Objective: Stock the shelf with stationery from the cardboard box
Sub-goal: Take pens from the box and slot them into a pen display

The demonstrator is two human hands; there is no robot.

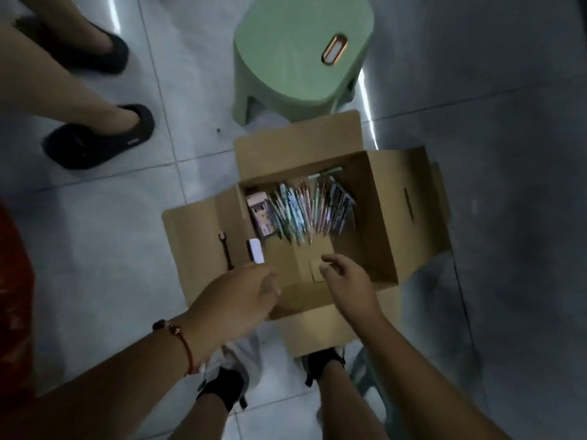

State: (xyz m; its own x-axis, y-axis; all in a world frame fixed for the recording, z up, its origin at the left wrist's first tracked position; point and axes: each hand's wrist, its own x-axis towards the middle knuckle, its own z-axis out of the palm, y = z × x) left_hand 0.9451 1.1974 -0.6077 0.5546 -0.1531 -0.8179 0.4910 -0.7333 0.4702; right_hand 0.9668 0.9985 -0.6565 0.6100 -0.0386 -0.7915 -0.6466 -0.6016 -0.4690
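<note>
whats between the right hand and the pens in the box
Only bare cardboard floor of the cardboard box: the right hand hovers inside near its near end, the pens lie at the far end. Head view.

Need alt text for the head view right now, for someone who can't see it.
Two bare hands, left hand and right hand, reach empty into an open cardboard box on a tiled floor; pens and a pink pack lie inside. A green stool stands behind it.

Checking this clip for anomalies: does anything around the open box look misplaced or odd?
A black wrench lies on the cardboard box's left flap, a tool among stationery. The pens lie in a loose heap. No damage shows.
</note>
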